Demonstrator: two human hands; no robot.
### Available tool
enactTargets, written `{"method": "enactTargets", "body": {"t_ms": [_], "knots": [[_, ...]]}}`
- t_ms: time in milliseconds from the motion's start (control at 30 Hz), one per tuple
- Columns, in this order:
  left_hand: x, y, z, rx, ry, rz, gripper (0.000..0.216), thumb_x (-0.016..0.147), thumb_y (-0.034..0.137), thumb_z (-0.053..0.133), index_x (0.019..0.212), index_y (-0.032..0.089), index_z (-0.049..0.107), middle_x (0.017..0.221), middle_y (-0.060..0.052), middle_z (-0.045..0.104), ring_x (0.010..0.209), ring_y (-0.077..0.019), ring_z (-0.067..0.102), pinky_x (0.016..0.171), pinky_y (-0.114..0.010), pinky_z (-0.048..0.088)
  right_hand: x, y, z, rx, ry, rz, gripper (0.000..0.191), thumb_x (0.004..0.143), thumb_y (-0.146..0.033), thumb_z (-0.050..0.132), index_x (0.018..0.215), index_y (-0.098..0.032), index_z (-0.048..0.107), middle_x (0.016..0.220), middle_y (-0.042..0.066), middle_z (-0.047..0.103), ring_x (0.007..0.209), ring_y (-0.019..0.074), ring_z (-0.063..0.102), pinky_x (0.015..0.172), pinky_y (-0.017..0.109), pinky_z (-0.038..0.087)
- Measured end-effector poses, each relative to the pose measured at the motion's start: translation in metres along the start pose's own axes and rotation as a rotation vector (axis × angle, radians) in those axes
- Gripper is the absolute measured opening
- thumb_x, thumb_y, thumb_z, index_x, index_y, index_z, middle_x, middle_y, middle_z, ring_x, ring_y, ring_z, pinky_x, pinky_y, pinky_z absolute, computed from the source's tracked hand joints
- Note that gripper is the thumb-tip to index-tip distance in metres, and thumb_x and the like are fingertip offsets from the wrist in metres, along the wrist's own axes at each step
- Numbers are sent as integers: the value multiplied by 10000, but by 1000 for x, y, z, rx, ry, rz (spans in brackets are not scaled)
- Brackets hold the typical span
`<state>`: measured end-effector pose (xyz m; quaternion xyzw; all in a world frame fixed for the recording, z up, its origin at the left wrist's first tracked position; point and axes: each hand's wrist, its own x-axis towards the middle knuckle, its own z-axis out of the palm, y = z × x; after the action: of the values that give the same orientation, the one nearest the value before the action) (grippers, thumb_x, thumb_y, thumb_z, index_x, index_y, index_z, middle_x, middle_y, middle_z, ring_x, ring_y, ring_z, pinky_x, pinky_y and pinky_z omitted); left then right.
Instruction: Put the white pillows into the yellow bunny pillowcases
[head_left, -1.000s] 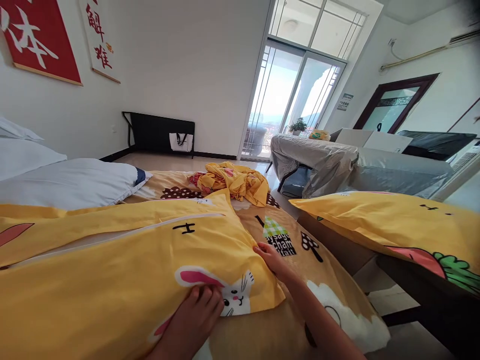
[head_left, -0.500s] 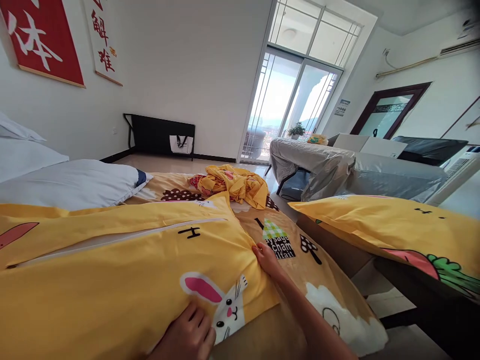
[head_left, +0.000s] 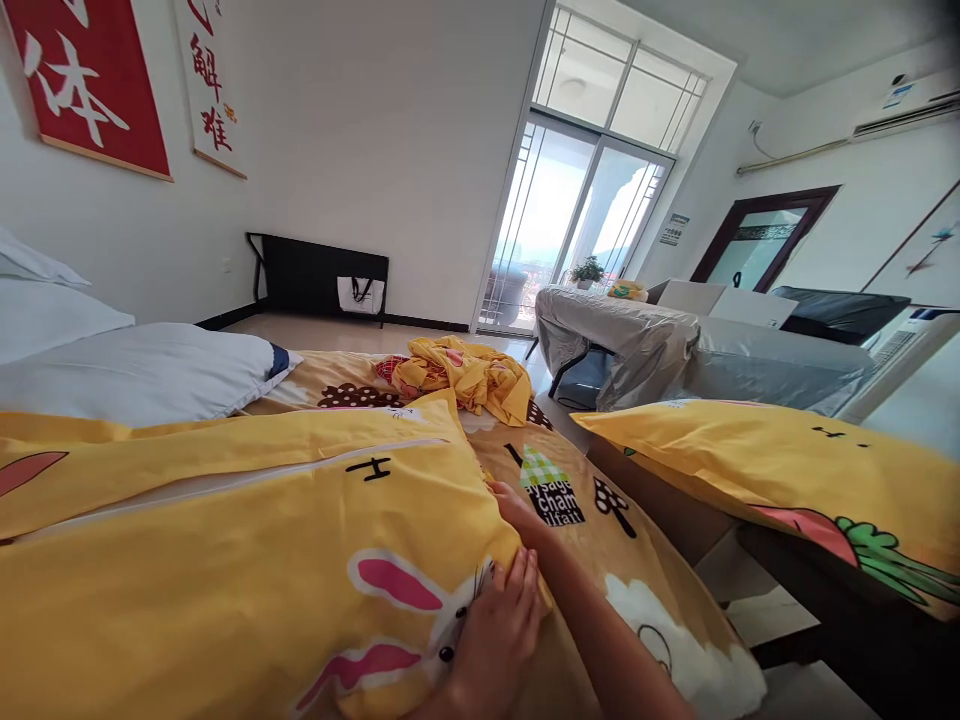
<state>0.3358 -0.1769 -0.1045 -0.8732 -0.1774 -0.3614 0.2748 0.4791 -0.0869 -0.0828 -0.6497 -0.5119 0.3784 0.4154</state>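
Note:
A yellow pillowcase [head_left: 247, 560] printed with a bunny and carrots lies across the bed in front of me, a long opening with a white strip running along its upper side. My right hand [head_left: 517, 508] grips its right edge, the fingertips partly hidden behind the fabric. Just below, my left hand [head_left: 496, 612] is closed over the lower right part of the same edge, covering some of the bunny's face. My right forearm passes close beside the left fingers.
Crumpled yellow cloth [head_left: 469, 375] lies farther up the brown patterned bedsheet [head_left: 495, 440]. White pillows [head_left: 142, 370] are at left. Another yellow pillow [head_left: 780, 460] rests at right, above a dark gap. Beyond stand a plastic-covered table [head_left: 615, 320] and a black folded frame [head_left: 315, 270].
My left hand has moved right and up from below the bunny to the pillowcase's right edge. My right hand stays on that edge, and the fabric there has bunched slightly.

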Motion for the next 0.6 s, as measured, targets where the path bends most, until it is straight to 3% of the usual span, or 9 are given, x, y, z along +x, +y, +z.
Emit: {"method": "enactTargets", "body": {"t_ms": [100, 233, 367, 500, 600], "knots": [[7, 5, 22, 61, -49, -52, 358, 867, 273, 462, 1068, 81, 688, 1187, -147, 644, 1206, -274, 497, 1047, -458, 287, 3, 5, 0, -56, 41, -34, 430, 734, -578, 539, 764, -162, 642, 688, 35, 642, 683, 177, 564, 612, 285, 449], [17, 3, 39, 12, -186, -42, 237, 857, 241, 529, 862, 88, 710, 827, -116, 700, 879, -252, 628, 903, -464, 399, 7, 12, -10, -192, 119, -42, 362, 782, -485, 516, 605, -170, 543, 624, 13, 591, 647, 147, 496, 598, 263, 391], [24, -4, 39, -140, -335, 37, 188, 868, 193, 532, 759, 106, 658, 661, -60, 635, 707, -205, 611, 794, -434, 446, 8, 16, -11, -321, 184, -45, 323, 840, -344, 481, 562, -180, 486, 632, 31, 586, 660, 148, 484, 655, 277, 363], [18, -6, 31, -214, -403, 96, 174, 875, 201, 528, 797, 93, 639, 670, -73, 639, 689, -221, 619, 781, -448, 433, 5, 19, -7, -367, 233, -37, 268, 902, -291, 413, 706, -175, 552, 811, 85, 649, 782, 183, 540, 751, 308, 372], [16, 0, 26, -223, -414, 133, 189, 869, 211, 543, 821, 74, 666, 698, -98, 654, 692, -228, 610, 744, -439, 423, 7, 17, -10, -332, 202, -7, 334, 939, -341, 373, 756, -172, 596, 855, 93, 667, 846, 201, 573, 790, 327, 412]]}}
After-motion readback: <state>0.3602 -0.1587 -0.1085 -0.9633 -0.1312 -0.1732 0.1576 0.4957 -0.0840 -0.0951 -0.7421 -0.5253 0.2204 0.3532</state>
